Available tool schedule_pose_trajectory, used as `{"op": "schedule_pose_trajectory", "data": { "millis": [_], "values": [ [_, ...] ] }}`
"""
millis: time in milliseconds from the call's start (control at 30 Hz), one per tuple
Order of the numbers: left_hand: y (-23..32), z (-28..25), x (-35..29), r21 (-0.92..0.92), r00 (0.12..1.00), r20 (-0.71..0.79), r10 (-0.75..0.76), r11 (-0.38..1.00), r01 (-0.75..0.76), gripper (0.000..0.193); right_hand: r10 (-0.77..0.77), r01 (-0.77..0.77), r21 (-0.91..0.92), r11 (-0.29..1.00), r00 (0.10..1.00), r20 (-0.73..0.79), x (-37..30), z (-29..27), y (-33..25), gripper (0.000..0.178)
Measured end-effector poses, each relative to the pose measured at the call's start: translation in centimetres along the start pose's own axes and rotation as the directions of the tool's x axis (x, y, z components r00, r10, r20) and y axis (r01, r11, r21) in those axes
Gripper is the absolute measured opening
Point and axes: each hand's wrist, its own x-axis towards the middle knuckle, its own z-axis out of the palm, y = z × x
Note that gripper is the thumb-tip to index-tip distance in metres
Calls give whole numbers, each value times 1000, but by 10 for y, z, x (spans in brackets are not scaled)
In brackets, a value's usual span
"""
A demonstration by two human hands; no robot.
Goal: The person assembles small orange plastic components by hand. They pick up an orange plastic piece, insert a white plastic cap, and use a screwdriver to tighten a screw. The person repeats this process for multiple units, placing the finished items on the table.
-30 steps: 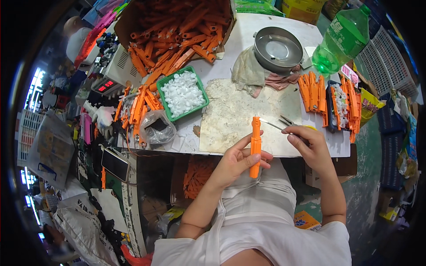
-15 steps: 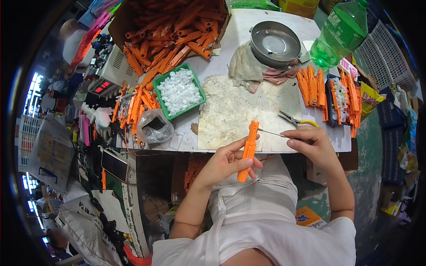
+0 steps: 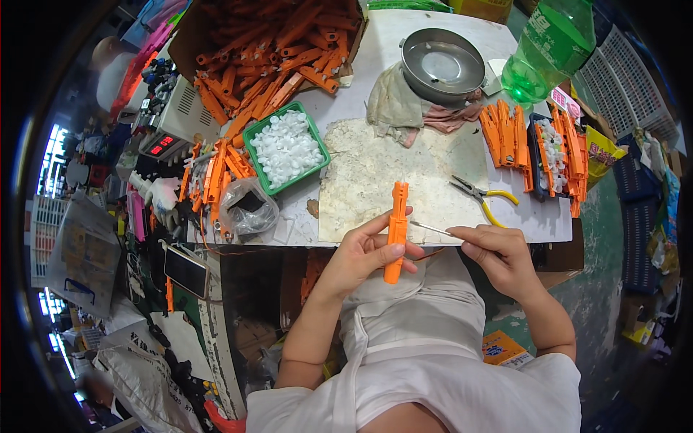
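Over the table's front edge, my left hand (image 3: 364, 260) grips a long orange plastic part (image 3: 396, 234) between thumb and fingers, holding it nearly upright. My right hand (image 3: 499, 258) pinches a thin metal rod-like tool (image 3: 433, 230); its handle end is hidden in the fingers. The tool's tip points at the right side of the orange part, close to my left fingertips; whether it touches I cannot tell. Beyond my right hand lies a pair of pliers (image 3: 485, 196) with yellow handles, on the worn pale board (image 3: 361, 187).
A green basket (image 3: 323, 153) of small white plastic pieces stands left of the board. Behind it, a box heaped with orange parts (image 3: 281, 50). A metal bowl (image 3: 462, 86) rests on rags (image 3: 393, 101). At right: a green bottle (image 3: 548, 50), orange parts (image 3: 509, 137) and a dark tray (image 3: 535, 173).
The orange part has shifted slightly left and up and stands more upright. The metal tool has dropped lower along it, away from its top end. My right hand has moved slightly down.
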Motion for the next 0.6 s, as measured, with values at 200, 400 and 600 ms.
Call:
{"op": "schedule_pose_trajectory", "data": {
  "millis": [200, 400, 600],
  "values": [
    [3, 3, 3, 20, 1000, 17, 15, 1000, -16, 67, 127, -137, 97, 986, 987, 100, 3, -3, 5, 23],
    [5, 2, 0, 39, 1000, 23, 17, 999, -18, 67, 259, -294, 202, 934, 949, 181, 6, -9, 0, 24],
    [6, 1, 1, 85, 999, 43, 11, 996, -15, 66, 327, -398, 336, 854, 911, 249, 5, -13, 12, 24]
  ]
}}
